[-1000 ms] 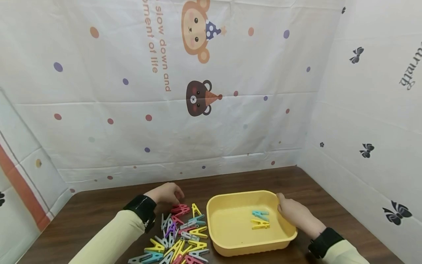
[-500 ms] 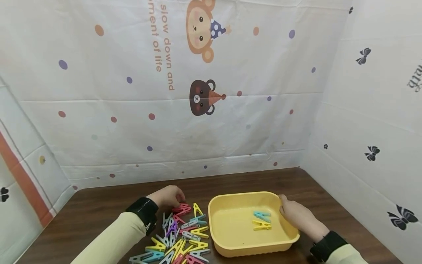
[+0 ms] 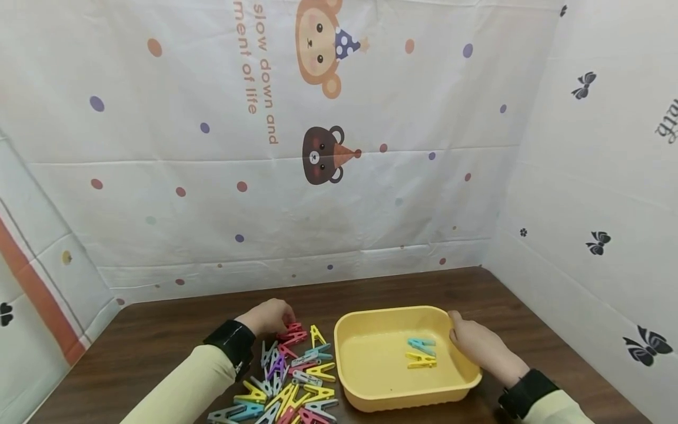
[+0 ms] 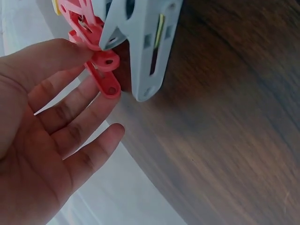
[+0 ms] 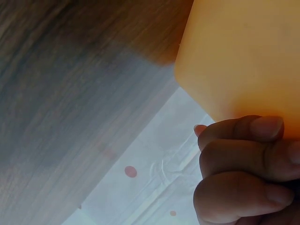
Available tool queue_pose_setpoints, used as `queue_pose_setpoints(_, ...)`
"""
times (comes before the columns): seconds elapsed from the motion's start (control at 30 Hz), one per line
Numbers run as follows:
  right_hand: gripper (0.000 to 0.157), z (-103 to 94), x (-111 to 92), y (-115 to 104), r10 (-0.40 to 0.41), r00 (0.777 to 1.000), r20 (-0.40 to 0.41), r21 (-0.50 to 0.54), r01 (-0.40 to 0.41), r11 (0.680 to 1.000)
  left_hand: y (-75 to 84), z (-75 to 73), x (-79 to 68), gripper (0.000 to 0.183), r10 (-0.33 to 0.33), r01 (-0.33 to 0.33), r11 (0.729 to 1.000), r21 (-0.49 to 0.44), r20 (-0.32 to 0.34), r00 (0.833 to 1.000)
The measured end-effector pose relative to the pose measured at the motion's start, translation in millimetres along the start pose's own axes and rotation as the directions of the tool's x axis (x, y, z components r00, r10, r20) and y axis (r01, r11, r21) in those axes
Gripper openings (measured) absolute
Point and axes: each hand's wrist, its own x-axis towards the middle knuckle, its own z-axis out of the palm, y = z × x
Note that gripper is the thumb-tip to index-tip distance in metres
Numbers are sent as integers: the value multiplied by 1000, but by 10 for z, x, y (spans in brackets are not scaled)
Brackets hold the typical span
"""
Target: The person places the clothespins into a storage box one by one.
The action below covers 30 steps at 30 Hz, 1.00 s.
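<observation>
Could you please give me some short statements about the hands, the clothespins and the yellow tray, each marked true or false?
1. The left hand pinches a red clothespin. True.
2. The right hand holds a clothespin. False: it grips the side of the yellow tray.
3. A blue clothespin and a yellow clothespin lie in the tray. True.
4. In the head view, the clothespin pile is right of the tray. False: it is left of it.
</observation>
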Motion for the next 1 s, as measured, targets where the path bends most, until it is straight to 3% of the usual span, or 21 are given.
queue_pose_setpoints(0.3,50,-13,15,16,10,1000,10,3,-10,1000,53,41,-12,12,-7,11,998,70,-50,999)
queue_pose_setpoints(0.6,49,-19,2,39,-2,1000,-8,-1,2,1000,82,-11,-3,7,35,-29,998,58,-110,993)
queue_pose_setpoints(0.73,49,-27,-5,52,1,1000,-3,0,-1,1000,143,-157,27,6,90,-85,996,32,-174,981)
queue_pose_setpoints(0.87,49,-33,-7,40,16,1000,3,-10,-16,1000,246,-372,92,6,166,-155,986,66,-224,960)
queue_pose_setpoints(1.0,48,-5,3,12,19,1000,9,-15,-19,1000,448,-622,148,8,231,-207,972,108,-295,927)
